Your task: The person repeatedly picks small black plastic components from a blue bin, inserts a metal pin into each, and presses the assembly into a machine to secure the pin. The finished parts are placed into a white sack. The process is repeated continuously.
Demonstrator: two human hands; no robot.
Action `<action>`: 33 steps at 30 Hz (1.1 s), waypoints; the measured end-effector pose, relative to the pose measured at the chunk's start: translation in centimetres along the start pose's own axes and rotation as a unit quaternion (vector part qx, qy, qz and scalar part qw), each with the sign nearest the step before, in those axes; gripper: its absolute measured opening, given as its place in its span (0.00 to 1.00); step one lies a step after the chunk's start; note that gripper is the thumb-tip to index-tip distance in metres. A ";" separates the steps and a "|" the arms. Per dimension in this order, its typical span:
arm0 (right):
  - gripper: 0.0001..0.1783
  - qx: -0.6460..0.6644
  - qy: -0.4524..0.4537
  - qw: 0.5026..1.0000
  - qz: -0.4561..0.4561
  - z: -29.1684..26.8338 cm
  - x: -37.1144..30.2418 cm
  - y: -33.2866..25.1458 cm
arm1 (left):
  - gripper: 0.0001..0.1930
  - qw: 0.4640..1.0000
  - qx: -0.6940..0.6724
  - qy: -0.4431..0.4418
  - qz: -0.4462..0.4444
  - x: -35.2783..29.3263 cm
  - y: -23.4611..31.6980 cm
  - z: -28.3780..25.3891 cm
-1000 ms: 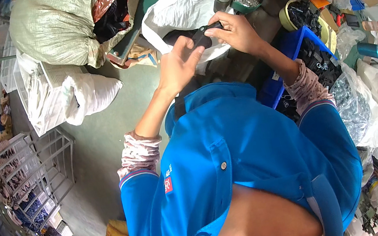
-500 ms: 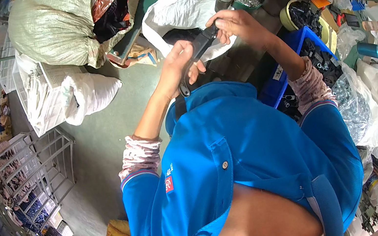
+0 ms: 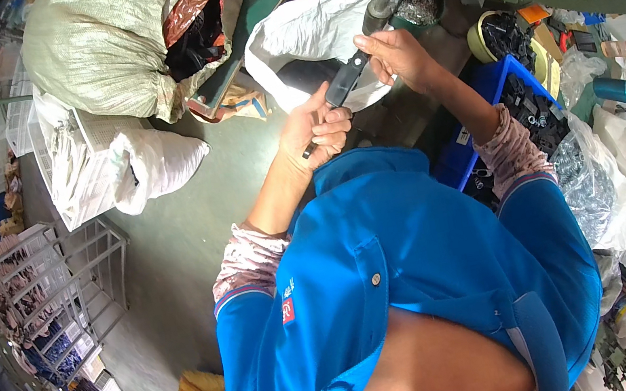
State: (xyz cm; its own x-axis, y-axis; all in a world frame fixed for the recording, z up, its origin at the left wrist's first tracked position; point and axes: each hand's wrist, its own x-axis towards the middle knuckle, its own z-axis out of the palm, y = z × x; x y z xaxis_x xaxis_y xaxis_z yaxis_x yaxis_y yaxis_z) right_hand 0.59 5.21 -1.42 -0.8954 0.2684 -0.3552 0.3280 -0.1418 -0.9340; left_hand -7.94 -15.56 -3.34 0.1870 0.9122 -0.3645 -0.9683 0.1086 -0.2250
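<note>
The left hand (image 3: 316,127) grasped a black elongated part (image 3: 347,82) at the open white sack's (image 3: 310,22) near rim, the right hand (image 3: 399,57) met its far end, grip indeterminable, and handling appeared unfinished, release outstanding.

I have the bare left hand (image 3: 317,131) curled into a closed grip. The bare right hand (image 3: 399,59) sits farther forward, fingers bent, both bare forearms (image 3: 275,201) angling inward.
</note>
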 end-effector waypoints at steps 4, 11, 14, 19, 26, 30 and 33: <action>0.21 0.034 0.008 0.999 0.020 0.0 0.3 1.0 | 0.22 0.998 -0.063 -0.002 0.005 0.4 -0.5 0.2; 0.23 0.056 0.002 0.997 0.047 -0.7 1.2 2.5 | 0.17 0.991 -0.133 -0.014 -0.024 1.2 0.0 -0.3; 0.25 0.017 0.019 0.997 0.066 -0.8 1.2 2.6 | 0.19 0.988 -0.149 -0.024 -0.039 1.4 0.4 -0.7; 0.21 -0.031 0.093 0.992 0.077 -5.8 1.1 4.6 | 0.20 0.996 -0.087 -0.023 -0.023 1.5 1.8 -0.8; 0.13 -0.539 0.287 0.778 -0.150 -12.8 7.3 6.0 | 0.26 0.583 0.724 0.252 0.269 4.6 6.6 -3.5; 0.14 -0.639 0.290 0.713 -0.004 -13.6 9.8 7.8 | 0.19 0.547 0.718 0.261 0.342 1.8 8.7 -1.4; 0.15 -0.635 0.245 0.731 0.047 -12.7 9.2 6.5 | 0.11 0.376 0.760 0.299 0.437 -1.6 14.6 -1.7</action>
State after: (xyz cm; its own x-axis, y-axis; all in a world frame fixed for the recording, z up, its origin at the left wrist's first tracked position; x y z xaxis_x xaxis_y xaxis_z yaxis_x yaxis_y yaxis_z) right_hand -1.65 18.86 -11.26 -0.7372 0.6682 -0.1008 0.6753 0.7335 -0.0768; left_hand -22.07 -16.10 -7.62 -0.7497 0.6589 0.0614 0.4068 0.3857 0.8281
